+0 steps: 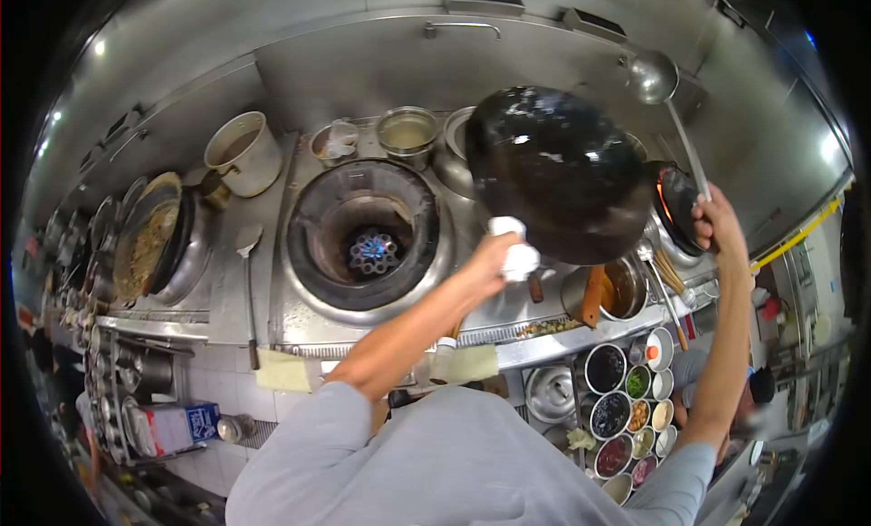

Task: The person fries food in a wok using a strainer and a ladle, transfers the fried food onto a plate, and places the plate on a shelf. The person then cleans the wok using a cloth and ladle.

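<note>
My left hand is closed round the edge of a dark wok, with a folded white cloth between. The wok is lifted and tilted to the right of the burner, its shiny dark surface facing me. My right hand grips the handle end of a long steel ladle, whose bowl points up toward the back wall. Left of the wok, the round wok burner stands uncovered with a blue flame at its bottom.
Behind the burner stand a tall pot and a metal bowl. A spatula lies at left. Several ingredient tubs are at the lower right, below a pot of brownish liquid. Orange flame shows at another burner.
</note>
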### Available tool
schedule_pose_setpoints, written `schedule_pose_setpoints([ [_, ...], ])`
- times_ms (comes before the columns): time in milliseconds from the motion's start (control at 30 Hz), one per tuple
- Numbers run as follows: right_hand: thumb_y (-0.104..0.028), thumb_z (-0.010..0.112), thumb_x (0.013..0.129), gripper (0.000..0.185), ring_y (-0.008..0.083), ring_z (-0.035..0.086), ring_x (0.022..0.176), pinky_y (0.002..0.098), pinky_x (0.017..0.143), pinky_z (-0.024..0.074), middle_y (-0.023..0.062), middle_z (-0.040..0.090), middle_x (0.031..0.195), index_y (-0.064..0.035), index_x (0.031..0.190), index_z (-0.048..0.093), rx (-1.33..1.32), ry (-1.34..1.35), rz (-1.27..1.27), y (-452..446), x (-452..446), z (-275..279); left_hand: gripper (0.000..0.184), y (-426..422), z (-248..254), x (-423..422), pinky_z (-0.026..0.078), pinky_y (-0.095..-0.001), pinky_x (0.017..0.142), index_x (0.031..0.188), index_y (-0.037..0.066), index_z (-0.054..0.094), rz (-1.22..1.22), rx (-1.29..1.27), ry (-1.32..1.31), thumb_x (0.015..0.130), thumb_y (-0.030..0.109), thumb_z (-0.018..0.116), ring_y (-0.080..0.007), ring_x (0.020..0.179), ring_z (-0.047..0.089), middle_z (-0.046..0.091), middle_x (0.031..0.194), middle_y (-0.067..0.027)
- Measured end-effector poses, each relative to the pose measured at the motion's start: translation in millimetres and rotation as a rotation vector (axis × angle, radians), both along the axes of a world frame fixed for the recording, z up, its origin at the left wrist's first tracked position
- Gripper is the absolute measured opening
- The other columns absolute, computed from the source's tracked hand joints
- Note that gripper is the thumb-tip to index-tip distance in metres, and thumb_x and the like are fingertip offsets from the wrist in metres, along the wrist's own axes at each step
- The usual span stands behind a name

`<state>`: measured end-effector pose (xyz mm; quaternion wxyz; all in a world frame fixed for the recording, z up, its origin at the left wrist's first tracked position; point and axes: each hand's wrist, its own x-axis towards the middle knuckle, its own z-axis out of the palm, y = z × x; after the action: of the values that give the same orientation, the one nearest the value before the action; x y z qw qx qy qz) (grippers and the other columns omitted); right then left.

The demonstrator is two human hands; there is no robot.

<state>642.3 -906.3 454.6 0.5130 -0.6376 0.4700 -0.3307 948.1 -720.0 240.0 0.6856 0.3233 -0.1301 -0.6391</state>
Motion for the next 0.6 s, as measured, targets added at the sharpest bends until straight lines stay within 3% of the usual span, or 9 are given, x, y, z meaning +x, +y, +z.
schedule_pose_setpoints([
  [100, -0.021, 0.058, 0.097, 0.024, -0.0005, 0.038, 0.047, 0.0167, 0.036, 0.0290, -0.0036, 0.051, 0.077, -0.0142, 0.118, 0.051, 0.250, -0.290, 0.115, 58, 28, -45, 0.007, 90, -10, 65, 0.050, -0.0324, 0.045, 0.086, 0.007, 0.060, 0.118, 0.097, -0.098, 0.086, 0.014, 0.058, -0.0169, 0.055, 0.062, 0.062, 0.068, -0.0047],
  [167, -0.017, 0.060, 0.095, 0.028, 0.0010, 0.038, 0.048, 0.0186, 0.037, 0.0282, -0.0031, 0.050, 0.077, -0.0148, 0.121, 0.050, 0.422, -0.399, 0.111, 79, 48, -81, 0.006, 145, -17, 91, 0.050, -0.0326, 0.046, 0.087, 0.007, 0.059, 0.252, 0.197, -0.095, 0.085, 0.013, 0.058, -0.0175, 0.054, 0.061, 0.062, 0.068, -0.0046],
  [300, -0.016, 0.060, 0.096, 0.015, 0.0023, 0.040, 0.048, 0.0199, 0.037, 0.0311, -0.0020, 0.052, 0.077, -0.0139, 0.101, 0.047, 0.539, -0.351, 0.269, 88, 101, -146, 0.004, 234, -63, 133, 0.047, -0.0340, 0.043, 0.084, 0.010, 0.055, 0.364, 0.275, -0.089, 0.086, 0.013, 0.054, -0.0181, 0.052, 0.059, 0.058, 0.065, -0.0029],
  [433, -0.013, 0.057, 0.096, 0.015, 0.0034, 0.041, 0.048, 0.0222, 0.038, 0.0330, -0.0015, 0.049, 0.073, -0.0096, 0.104, 0.045, 0.433, -0.184, 0.246, 79, 169, -196, 0.005, 286, -82, 140, 0.042, -0.0340, 0.039, 0.080, 0.011, 0.053, 0.464, 0.357, 0.022, 0.085, 0.011, 0.052, -0.0192, 0.048, 0.055, 0.055, 0.063, -0.0045],
  [500, -0.012, 0.055, 0.096, 0.021, 0.0047, 0.041, 0.047, 0.0234, 0.037, 0.0336, -0.0015, 0.048, 0.072, -0.0069, 0.113, 0.045, 0.405, -0.138, 0.165, 75, 196, -213, 0.009, 303, -91, 135, 0.039, -0.0311, 0.041, 0.079, 0.014, 0.053, 0.475, 0.393, 0.004, 0.088, 0.017, 0.051, -0.0156, 0.048, 0.054, 0.055, 0.063, -0.0016],
  [600, -0.012, 0.056, 0.095, 0.034, 0.0080, 0.045, 0.048, 0.0262, 0.037, 0.0355, 0.0007, 0.050, 0.073, -0.0046, 0.125, 0.044, 0.368, -0.126, 0.173, 53, 226, -236, 0.010, 307, -119, 133, 0.039, -0.0320, 0.041, 0.079, 0.014, 0.054, 0.506, 0.384, 0.017, 0.088, 0.018, 0.051, -0.0167, 0.048, 0.053, 0.055, 0.062, -0.0014],
])
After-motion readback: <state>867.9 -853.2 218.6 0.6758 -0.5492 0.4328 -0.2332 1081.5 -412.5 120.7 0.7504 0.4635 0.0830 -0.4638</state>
